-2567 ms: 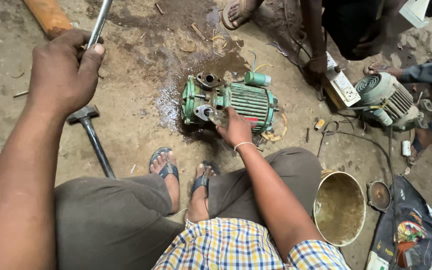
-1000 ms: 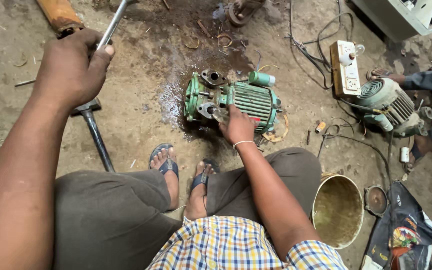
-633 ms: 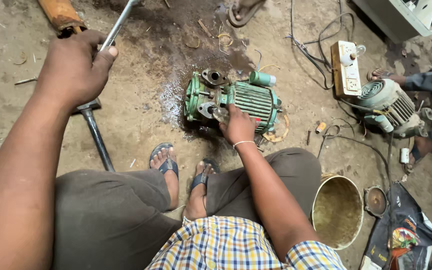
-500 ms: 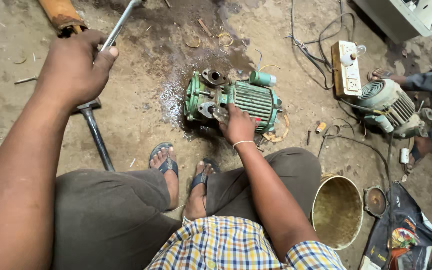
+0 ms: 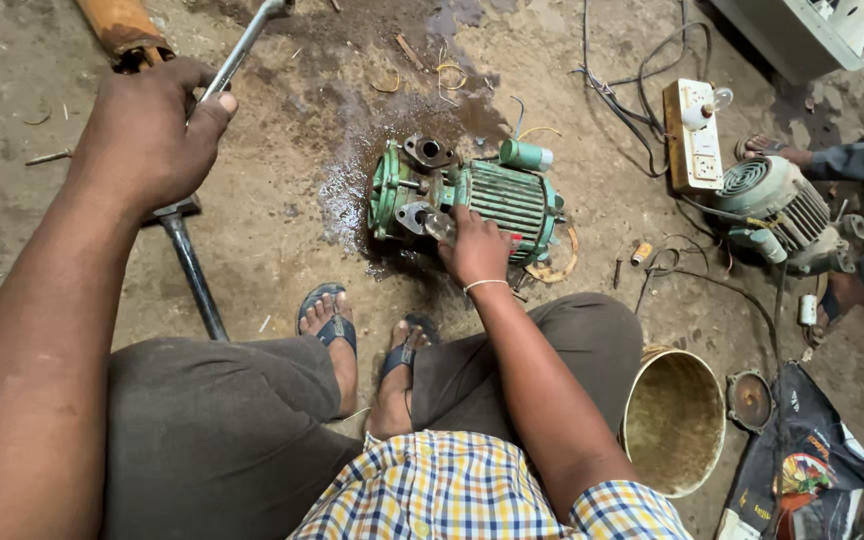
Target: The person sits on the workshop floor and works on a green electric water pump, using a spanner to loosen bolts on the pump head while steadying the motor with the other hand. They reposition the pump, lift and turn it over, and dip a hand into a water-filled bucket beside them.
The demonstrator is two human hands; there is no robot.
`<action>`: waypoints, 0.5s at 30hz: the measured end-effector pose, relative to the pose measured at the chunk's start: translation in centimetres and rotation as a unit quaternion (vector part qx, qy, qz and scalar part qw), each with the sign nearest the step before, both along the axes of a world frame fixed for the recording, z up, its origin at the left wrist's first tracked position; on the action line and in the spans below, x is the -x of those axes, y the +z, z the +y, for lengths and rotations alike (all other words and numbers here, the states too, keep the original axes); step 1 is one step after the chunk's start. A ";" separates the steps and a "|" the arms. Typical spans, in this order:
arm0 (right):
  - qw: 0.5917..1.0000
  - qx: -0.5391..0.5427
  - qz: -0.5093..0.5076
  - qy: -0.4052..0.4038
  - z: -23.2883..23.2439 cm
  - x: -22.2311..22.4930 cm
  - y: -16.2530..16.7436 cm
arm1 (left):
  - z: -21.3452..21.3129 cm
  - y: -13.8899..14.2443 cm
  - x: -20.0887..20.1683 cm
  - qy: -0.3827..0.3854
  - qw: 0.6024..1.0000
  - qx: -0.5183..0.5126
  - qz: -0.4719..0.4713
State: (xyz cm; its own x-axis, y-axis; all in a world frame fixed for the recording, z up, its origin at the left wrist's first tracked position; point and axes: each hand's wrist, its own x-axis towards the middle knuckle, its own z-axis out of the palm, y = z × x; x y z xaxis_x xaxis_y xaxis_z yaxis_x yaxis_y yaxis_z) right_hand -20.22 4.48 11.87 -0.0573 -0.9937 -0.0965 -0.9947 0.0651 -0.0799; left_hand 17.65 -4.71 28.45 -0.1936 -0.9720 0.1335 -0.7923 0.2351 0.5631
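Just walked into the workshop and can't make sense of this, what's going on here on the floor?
A person squats on the dirt floor over a green electric pump motor lying on its side in a wet, oily patch. Their right hand rests on the motor near its flange end, while the left hand is raised, gripping a long metal tool. A hammer lies beside the left knee. A second pump motor, a switch board and a metal bucket sit to the right.

Motor pump (image 5: 492, 200) lies on the floor ahead of the person's feet (image 5: 337, 330). Hammer (image 5: 187, 260) to its left; bucket (image 5: 672, 420), second motor (image 5: 777, 205) and switchboard (image 5: 690, 135) to its right.
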 end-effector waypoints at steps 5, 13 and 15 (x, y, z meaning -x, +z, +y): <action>1.000 0.003 0.002 0.003 0.0 0.1 -0.1 | 0.1 0.4 0.3 0.021 0.999 -0.039 -0.017; 0.999 0.030 0.007 0.014 0.0 0.2 -0.5 | 0.1 0.3 0.3 0.007 1.000 -0.016 -0.020; 1.000 0.023 0.013 0.013 -0.1 0.1 -0.4 | 0.0 0.1 0.2 0.013 0.999 -0.027 -0.015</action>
State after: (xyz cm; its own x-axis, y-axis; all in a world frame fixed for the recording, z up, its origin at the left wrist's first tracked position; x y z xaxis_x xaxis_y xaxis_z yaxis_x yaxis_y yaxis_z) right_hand -20.34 4.39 11.50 -0.0342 -0.9982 -0.0496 -0.9978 0.0369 -0.0555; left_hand 17.42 -4.69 28.60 -0.1717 -0.9823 0.0744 -0.8144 0.1840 0.5504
